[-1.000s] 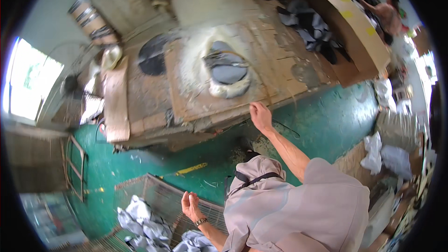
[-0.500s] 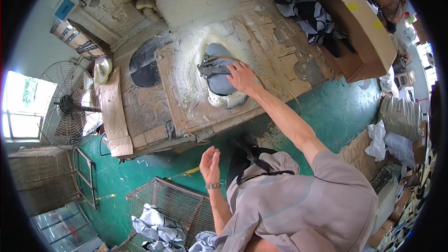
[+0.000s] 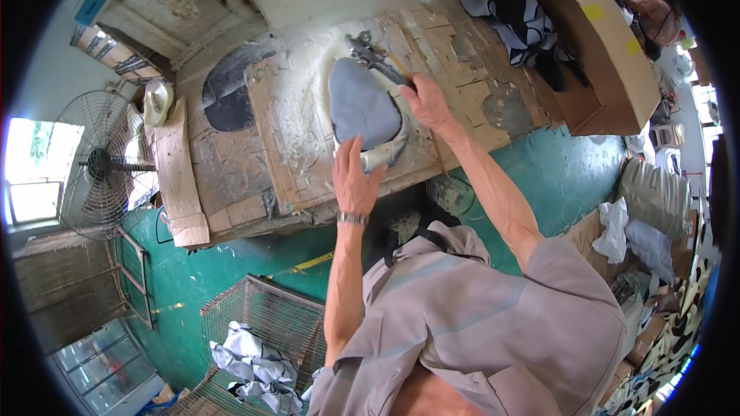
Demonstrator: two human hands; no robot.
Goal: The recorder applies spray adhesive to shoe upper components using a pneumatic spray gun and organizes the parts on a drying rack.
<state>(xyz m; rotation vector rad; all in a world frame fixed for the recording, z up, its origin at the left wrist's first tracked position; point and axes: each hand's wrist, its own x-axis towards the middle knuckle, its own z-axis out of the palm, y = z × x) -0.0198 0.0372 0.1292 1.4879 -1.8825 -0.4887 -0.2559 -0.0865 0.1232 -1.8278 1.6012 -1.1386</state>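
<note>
The floor (image 3: 173,281) is green, the left window (image 3: 38,166) bright.

The table (image 3: 222,156) spans the frame's upper middle, a fabric piece (image 3: 362,104) on it, a spray gun (image 3: 378,60) to its upper right; a carton (image 3: 614,58) upper right, a fan (image 3: 96,162) left, a wire rack (image 3: 302,325) lower left.

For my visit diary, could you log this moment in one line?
Left hand: open, at near edge of grey piece | right hand: holding dark handheld tool | workbench: pale residue around grey piece
</note>
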